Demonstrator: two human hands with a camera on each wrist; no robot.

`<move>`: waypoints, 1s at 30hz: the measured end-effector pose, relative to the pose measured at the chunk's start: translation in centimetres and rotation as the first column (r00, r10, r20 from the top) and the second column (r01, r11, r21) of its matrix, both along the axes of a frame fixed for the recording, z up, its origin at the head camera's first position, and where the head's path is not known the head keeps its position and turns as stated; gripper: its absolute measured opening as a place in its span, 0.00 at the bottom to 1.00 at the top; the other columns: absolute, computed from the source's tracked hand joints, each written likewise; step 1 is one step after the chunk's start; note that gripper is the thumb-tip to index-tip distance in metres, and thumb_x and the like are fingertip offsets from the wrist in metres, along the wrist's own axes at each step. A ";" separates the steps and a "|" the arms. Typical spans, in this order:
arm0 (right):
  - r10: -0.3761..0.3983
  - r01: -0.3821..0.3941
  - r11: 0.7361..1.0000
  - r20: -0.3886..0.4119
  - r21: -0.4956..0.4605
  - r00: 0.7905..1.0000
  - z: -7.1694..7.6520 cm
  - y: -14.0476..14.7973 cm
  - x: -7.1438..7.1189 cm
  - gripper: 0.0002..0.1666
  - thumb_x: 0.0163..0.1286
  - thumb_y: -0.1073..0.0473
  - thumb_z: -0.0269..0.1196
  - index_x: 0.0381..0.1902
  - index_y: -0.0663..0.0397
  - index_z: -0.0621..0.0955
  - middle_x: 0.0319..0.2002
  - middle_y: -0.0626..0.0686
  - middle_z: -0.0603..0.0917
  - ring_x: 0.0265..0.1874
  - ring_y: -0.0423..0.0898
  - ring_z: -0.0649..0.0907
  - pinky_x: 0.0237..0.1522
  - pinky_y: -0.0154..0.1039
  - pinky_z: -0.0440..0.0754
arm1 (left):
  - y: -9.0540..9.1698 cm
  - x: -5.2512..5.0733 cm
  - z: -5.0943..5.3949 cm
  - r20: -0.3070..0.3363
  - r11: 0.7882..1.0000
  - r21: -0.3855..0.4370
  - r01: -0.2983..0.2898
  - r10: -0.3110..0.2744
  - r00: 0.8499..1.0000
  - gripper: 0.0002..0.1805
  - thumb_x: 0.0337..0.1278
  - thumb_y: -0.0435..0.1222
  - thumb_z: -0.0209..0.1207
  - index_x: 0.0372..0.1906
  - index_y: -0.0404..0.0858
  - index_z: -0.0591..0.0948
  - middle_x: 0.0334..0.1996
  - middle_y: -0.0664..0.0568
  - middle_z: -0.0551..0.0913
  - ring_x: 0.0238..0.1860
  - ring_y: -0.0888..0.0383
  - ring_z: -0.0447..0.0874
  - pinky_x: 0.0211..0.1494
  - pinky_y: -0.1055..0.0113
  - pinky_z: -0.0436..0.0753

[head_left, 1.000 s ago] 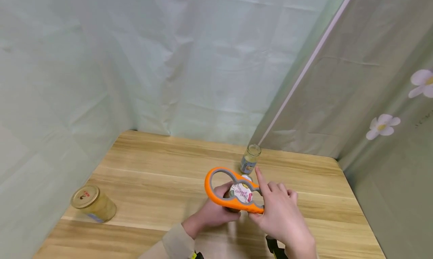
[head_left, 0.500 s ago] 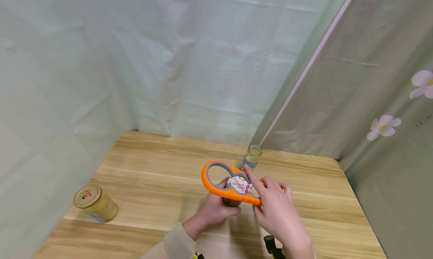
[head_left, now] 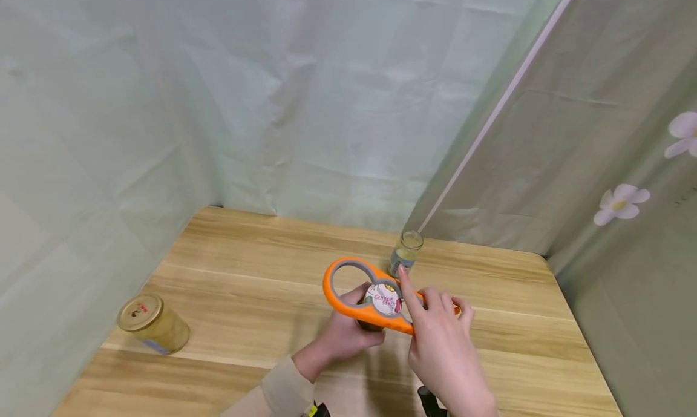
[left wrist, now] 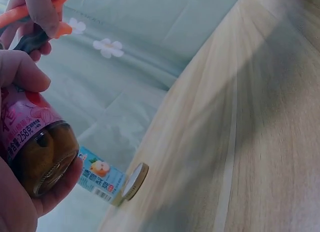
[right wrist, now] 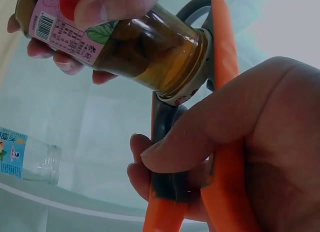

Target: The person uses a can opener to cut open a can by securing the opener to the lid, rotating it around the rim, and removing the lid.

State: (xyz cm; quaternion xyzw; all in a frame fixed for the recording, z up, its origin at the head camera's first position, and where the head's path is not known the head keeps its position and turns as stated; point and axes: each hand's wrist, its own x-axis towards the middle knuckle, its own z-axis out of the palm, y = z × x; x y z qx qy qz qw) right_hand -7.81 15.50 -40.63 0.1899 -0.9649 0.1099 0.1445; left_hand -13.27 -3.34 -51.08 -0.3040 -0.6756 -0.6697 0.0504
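My left hand (head_left: pixel 344 337) grips a glass jar (right wrist: pixel 145 52) with a pink label and brownish contents, its fingers and thumb wrapped round the body. Over the jar's printed white lid (head_left: pixel 382 299) lies an orange and grey multi-ring jar opener (head_left: pixel 376 318), one of its inner curves around the lid. My right hand (head_left: pixel 443 341) holds the opener's handle end, thumb on one side and index finger stretched along the top. The right wrist view shows the jar tilted, with the opener (right wrist: pixel 226 42) against the lid's edge. The jar is raised off the table.
At the back of the wooden table (head_left: pixel 261 247) stands an uncapped glass jar (head_left: pixel 405 255) with a blue label. A gold-rimmed lid (left wrist: pixel 135 181) shows by its base. A capped yellowish jar (head_left: pixel 155 325) is at the left. Curtains (head_left: pixel 337 102) enclose the table's far sides.
The jar and opener have moved slightly up and left in the head view. My right index finger has come down onto the opener from a raised pose, and the right hand has shifted along the handle.
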 end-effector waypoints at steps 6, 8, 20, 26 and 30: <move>0.002 -0.002 1.000 -0.010 -0.017 1.000 0.3 0.4 -0.1 0.63 0.50 0.72 0.69 0.85 0.37 0.65 0.45 0.50 0.81 0.48 0.55 0.81 0.64 0.71 0.61 | -0.1 0.0 0.5 -0.039 1.000 0.015 0.008 -0.007 0.999 0.38 0.38 0.18 0.68 0.62 0.41 0.80 0.51 0.50 0.87 0.49 0.55 0.86 0.57 0.60 0.85; -0.004 0.004 1.000 -0.009 -0.031 1.000 0.4 0.7 -0.2 0.63 0.50 0.69 0.72 0.85 0.37 0.65 0.45 0.49 0.82 0.47 0.53 0.81 0.64 0.72 0.60 | 0.0 0.0 0.6 -0.051 1.000 0.017 0.007 -0.006 0.999 0.38 0.38 0.18 0.68 0.62 0.41 0.80 0.50 0.50 0.88 0.48 0.55 0.86 0.56 0.60 0.85; 0.063 -0.068 0.997 -0.141 -0.033 0.988 0.1 1.6 -1.4 0.43 0.48 0.64 0.75 0.66 0.44 0.84 0.24 0.38 0.67 0.23 0.39 0.70 0.37 0.49 0.79 | -0.1 0.6 0.8 0.090 0.998 0.042 0.045 -0.049 0.995 0.39 0.43 0.18 0.67 0.67 0.39 0.79 0.52 0.48 0.88 0.48 0.55 0.84 0.56 0.62 0.84; 0.074 -0.085 0.995 -0.168 -0.059 0.983 0.2 1.7 -1.3 0.41 0.47 0.64 0.76 0.64 0.43 0.85 0.23 0.37 0.65 0.21 0.37 0.65 0.34 0.44 0.74 | 0.0 0.7 1.0 0.048 0.998 0.044 0.047 -0.049 0.998 0.39 0.41 0.17 0.67 0.66 0.38 0.79 0.52 0.48 0.88 0.49 0.55 0.85 0.57 0.62 0.84; 0.081 -0.094 0.994 -0.193 -0.061 0.978 0.3 1.8 -1.2 0.40 0.47 0.63 0.76 0.63 0.42 0.85 0.22 0.37 0.64 0.20 0.36 0.64 0.32 0.43 0.72 | 0.0 0.7 1.1 0.019 0.999 0.031 0.043 -0.044 0.999 0.41 0.40 0.18 0.68 0.67 0.39 0.78 0.53 0.48 0.87 0.50 0.54 0.85 0.59 0.61 0.83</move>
